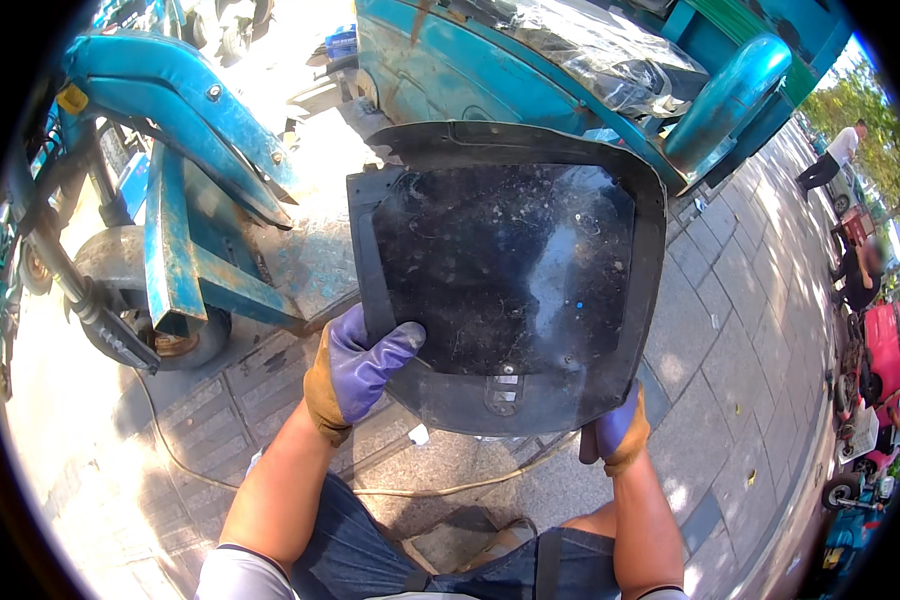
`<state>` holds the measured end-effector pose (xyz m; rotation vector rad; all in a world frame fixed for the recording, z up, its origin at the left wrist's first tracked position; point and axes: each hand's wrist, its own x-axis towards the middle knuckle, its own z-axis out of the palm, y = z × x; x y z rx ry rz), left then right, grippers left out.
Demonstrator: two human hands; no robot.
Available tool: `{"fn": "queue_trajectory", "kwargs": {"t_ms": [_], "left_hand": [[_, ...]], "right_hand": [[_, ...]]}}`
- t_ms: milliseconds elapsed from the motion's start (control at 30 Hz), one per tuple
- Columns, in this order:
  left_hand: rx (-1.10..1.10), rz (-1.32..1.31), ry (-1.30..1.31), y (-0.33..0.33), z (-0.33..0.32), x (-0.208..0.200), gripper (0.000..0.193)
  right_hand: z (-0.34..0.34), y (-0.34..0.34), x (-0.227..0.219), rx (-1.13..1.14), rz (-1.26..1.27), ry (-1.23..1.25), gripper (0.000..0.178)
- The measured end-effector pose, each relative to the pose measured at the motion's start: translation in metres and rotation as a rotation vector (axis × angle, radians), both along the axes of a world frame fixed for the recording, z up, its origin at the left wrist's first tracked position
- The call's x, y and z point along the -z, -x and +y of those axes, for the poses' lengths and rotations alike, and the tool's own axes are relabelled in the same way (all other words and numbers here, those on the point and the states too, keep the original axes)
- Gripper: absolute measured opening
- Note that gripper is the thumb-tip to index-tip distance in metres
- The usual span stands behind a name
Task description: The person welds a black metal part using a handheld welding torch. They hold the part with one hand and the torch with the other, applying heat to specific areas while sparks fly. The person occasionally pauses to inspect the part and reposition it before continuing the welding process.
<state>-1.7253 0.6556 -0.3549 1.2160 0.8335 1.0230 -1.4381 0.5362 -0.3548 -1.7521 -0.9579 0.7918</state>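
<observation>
Nearest, at the lower edge: dark denim shorts (370, 545) and two bare forearms rising from them. Left hand (355, 370) in a purple glove with a tan cuff, fingers clenched around the near-left edge of a black plastic seat base (510, 280), thumb lying over its inner face. Right hand (615, 430) in a matching glove, gripping the near-right corner from beneath, fingers mostly hidden behind the rim. Seat base held up off the ground between both hands, tilted with its hollow, dusty underside toward the camera, small metal latch plate (503, 390) near its near edge. Below and around: grey paving slabs (710, 360), with a thin pale cable (450, 490) trailing across them just beyond the knees. Farther left: blue three-wheeler frame (175, 220) with a worn wheel (160, 335) standing on the pavement, well apart from the seat base. Farther ahead, behind the seat base: teal vehicle body (450, 70) with a sheet of clear plastic wrap (600, 50) over its top. Far right: red vehicle (885, 345) by the kerb, a person (832, 158) in a white shirt walking in the distance, green trees (870, 110) beyond.
</observation>
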Motion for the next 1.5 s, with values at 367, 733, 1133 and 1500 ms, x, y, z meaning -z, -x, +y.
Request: {"fn": "queue_trajectory", "kwargs": {"t_ms": [367,733,1133,1500], "left_hand": [[-0.102,-0.202,0.105,-0.002,0.007,-0.002,0.020],[-0.299,-0.769,0.343,0.023,0.037,0.000,0.034],[-0.111,-0.264,0.002,0.007,0.010,-0.006,0.023],[-0.103,0.064,-0.046,0.000,-0.002,-0.011,0.022]], "right_hand": [[-0.001,-0.006,-0.002,-0.028,0.319,0.006,0.040],[-0.002,-0.011,-0.004,-0.013,0.286,0.098,0.040],[0.002,-0.008,-0.005,-0.029,0.189,0.155,0.037],[-0.002,-0.014,0.004,-0.110,-0.168,-0.004,0.038]]}}
